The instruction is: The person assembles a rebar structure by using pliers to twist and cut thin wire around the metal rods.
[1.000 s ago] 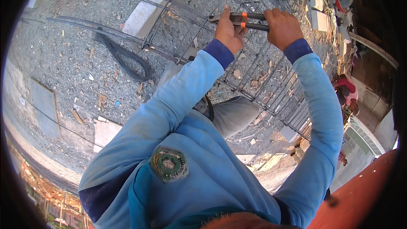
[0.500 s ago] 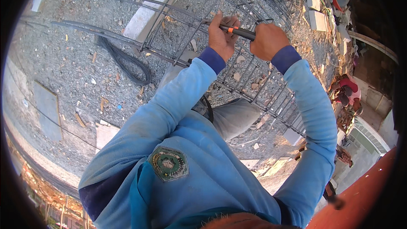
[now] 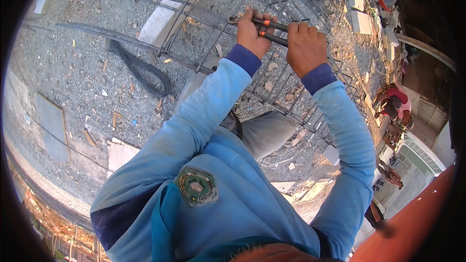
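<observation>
A pair of long-handled pincers (image 3: 276, 25), black with orange bands, lies sideways above a cage of steel reinforcing bars (image 3: 274, 85). Its jaws point left, close to a crossing of bars, and its two handles stand apart. My right hand (image 3: 307, 48) is closed round the handle ends. Nearer the jaws, my left hand (image 3: 253, 36) has its fingers curled about the tool, thumb upward. Whether a tie wire sits in the jaws or in my left fingers is too small to tell.
A pale concrete block (image 3: 172, 7) supports the cage at the left. A coil of dark wire (image 3: 143, 70) lies on the gravel, near a flat board (image 3: 53, 128). Loose bars are heaped at the far side. Another person in red (image 3: 400, 102) is at the right.
The pincers' handles have spread from close together to apart. My right hand has turned, its knuckles now facing up, and my left fingers have curled in round the tool.
</observation>
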Motion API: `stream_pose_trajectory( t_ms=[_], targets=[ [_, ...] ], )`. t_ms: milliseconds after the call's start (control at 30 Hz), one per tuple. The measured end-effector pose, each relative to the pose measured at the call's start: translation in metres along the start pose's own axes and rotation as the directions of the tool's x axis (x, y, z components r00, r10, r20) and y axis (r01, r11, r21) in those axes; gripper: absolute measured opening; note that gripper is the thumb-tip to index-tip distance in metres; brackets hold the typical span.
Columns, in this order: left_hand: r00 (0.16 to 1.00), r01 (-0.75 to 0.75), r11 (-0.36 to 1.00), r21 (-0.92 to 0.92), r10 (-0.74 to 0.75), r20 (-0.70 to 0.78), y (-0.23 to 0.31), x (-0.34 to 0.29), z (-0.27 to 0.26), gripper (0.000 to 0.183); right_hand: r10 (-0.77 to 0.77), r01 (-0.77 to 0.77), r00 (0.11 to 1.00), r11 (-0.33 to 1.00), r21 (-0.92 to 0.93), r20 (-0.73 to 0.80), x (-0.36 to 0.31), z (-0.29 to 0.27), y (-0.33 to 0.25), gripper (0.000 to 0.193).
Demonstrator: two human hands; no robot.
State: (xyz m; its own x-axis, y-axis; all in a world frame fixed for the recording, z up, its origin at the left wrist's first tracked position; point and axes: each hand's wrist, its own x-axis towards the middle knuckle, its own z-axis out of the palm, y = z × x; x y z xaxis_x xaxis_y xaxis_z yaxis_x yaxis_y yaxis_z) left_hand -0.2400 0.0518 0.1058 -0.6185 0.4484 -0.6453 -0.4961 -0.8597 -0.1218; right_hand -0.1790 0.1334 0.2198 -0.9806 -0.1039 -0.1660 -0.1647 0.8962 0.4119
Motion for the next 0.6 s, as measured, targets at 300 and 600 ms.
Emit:
stream_pose_trajectory(
  t_ms=[300,600],
  targets=[
    [1.0,0.006,1.0,0.015,-0.006,-0.006,-0.006,0.005,-0.002,0.035,0.115,-0.193,0.945,0.951,0.24,0.305,0.003,0.008,0.002,0.016],
    [0.998,-0.06,0.982,0.178,0.062,-0.002,-0.006,-0.009,-0.026,0.038,-0.127,-0.606,0.525,0.638,0.474,0.842,0.024,-0.024,0.005,0.035]
  ],
)
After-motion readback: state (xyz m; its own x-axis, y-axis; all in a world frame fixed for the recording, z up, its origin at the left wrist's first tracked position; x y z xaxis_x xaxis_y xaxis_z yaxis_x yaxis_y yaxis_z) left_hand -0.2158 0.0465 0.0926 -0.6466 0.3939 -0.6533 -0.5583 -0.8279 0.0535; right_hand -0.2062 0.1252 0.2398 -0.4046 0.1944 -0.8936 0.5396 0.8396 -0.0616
